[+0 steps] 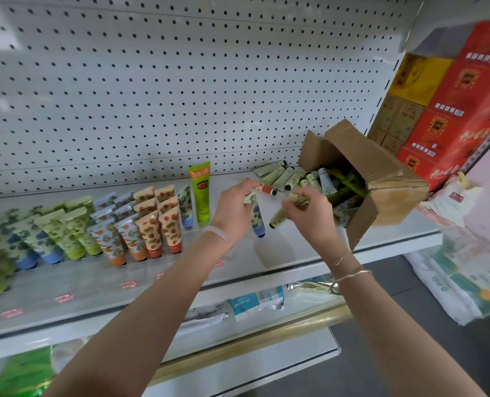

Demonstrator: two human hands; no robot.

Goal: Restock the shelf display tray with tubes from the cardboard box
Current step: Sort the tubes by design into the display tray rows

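Observation:
A cardboard box lies tipped on its side at the right of the shelf, with several tubes spilling from its mouth. My left hand holds a blue-capped floral tube, cap pointing down. My right hand grips a green tube with a black cap. Both hands hover above the shelf, just left of the box. The clear display tray at the left holds rows of patterned tubes standing cap down, and a tall green tube stands at its right end.
A white pegboard backs the shelf. Red and yellow cartons are stacked to the right behind the box. Plastic-wrapped packs pile at the far right. The lower shelf holds packets. Red price tags line the shelf edge.

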